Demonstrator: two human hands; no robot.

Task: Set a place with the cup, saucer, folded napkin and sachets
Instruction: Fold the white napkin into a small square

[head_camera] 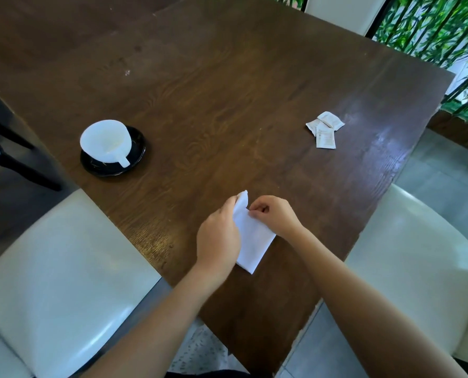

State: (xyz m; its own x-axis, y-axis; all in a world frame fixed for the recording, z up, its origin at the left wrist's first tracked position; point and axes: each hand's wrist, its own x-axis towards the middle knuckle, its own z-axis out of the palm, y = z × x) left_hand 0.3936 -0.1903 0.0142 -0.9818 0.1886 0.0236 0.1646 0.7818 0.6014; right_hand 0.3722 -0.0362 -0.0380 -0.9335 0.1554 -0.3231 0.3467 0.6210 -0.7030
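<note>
Napkin (252, 238) sits on the worktop (227, 77) near edge, mid-fold. We pinch its top corner with our left hand (218, 236); our right hand (275, 215) pinches the edge just beside it. Cup (105, 140) sits on the saucer (138, 148) well apart to the left, sachets (325, 129) well apart to the right. Risks as we judge them: uneven pull skews the crease, thin paper could tear, and the napkin's lower corner near the worktop edge could slide off.

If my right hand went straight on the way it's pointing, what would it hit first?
Your right hand would first meet the napkin it's pinching, then the left hand holding its raised end. Beyond, probably bare table; depth is unclear.
</note>
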